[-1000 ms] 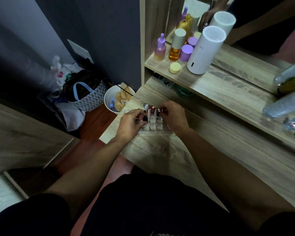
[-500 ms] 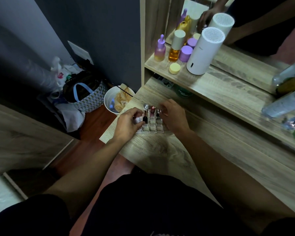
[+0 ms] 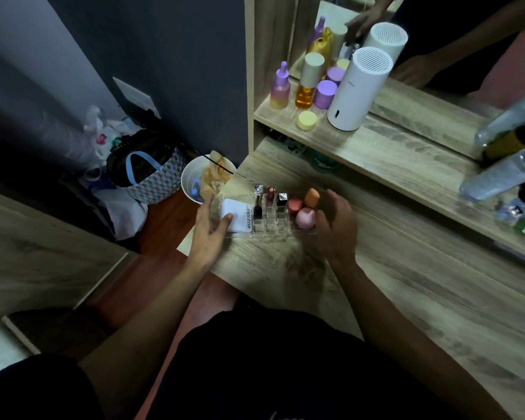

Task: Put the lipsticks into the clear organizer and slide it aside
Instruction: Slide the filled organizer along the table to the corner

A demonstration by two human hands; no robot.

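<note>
The clear organizer (image 3: 267,230) lies on the wooden desk near its left end. Three lipsticks stand upright in its back slots: a black-and-silver lipstick (image 3: 258,204), a dark red lipstick (image 3: 270,196) and a silver-capped lipstick (image 3: 282,201). A white compact (image 3: 235,214) fills its left section. An orange sponge (image 3: 312,197), a coral sponge (image 3: 295,205) and a pink sponge (image 3: 305,218) fill the right section. My left hand (image 3: 208,231) clasps the left end, thumb on the compact. My right hand (image 3: 337,225) cups the right end beside the pink sponge.
A raised shelf behind carries a white cylinder device (image 3: 358,89), a purple dropper bottle (image 3: 281,86), an amber bottle (image 3: 306,86), purple jars and a yellow jar (image 3: 307,120). Clear bottles (image 3: 497,174) lie at right. The desk edge (image 3: 194,259) drops to a white bin (image 3: 194,180) and a bag.
Both hands moved apart from the lipstick slots to the organizer's two ends, uncovering the compact and the sponges.
</note>
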